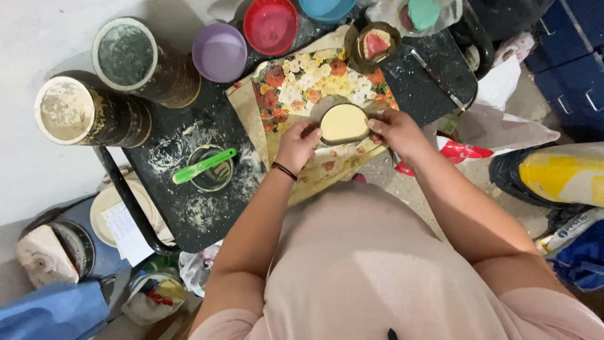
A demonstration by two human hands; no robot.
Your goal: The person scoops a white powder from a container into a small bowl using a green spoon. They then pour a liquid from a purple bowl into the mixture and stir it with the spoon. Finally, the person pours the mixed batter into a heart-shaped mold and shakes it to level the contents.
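While both hands close in from either side, the small dark mould (343,124) filled with pale cream material sits between them on the floral sheet (302,85), near the middle of the dark worktop (207,214). The left hand (297,146) meets the mould at its 8 o'clock edge, fingers curled against the rim; the right hand (395,131) meets it at 3 o'clock, fingertips pressed to the rim. Each grip is pinching the mould's side, so the mould lies squarely between the two grips. At 9 o'clock from the mould, a green spatula (204,165) rests across a round glass jar (211,169) on the powder-dusted surface. At 12 o'clock a second dark mould (375,45) holds a pink denture cast. Purple (219,53) and red (270,26) bowls stand at 11 o'clock, beyond the sheet.
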